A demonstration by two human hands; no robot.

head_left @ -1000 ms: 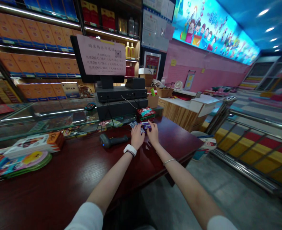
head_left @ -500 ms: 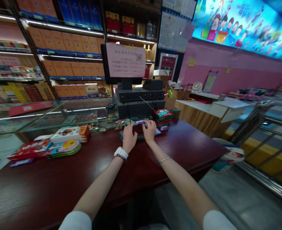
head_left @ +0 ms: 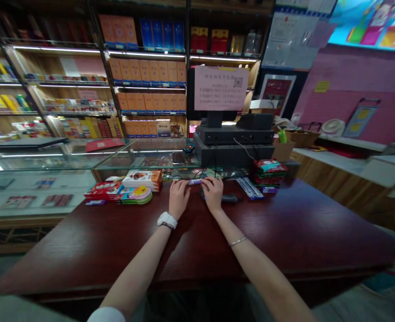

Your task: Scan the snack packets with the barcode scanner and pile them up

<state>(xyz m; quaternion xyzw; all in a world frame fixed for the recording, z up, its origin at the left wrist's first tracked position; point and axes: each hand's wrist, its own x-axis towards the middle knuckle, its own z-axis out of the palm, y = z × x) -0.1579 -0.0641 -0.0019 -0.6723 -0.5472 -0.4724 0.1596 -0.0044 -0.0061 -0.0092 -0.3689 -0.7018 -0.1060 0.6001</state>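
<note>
Both my hands rest side by side near the far edge of a dark red wooden counter (head_left: 284, 232). My left hand (head_left: 178, 197) and my right hand (head_left: 213, 193) each grip one end of a small purple flat packet (head_left: 195, 181) held between their fingertips. Under my right hand lies a black barcode scanner (head_left: 229, 197). A stack of red and green packets (head_left: 269, 172) stands to the right, with a blue-white strip packet (head_left: 249, 188) lying in front of it.
A black cash register with a paper-covered screen (head_left: 233, 138) stands behind my hands. Books and colourful card packs (head_left: 130, 188) lie at the left. A glass display case (head_left: 60, 156) and shelves of orange cartons (head_left: 147, 85) fill the back.
My hands have carried the purple packet leftward, away from the red and green stack, to above the scanner. The view has swung to the left.
</note>
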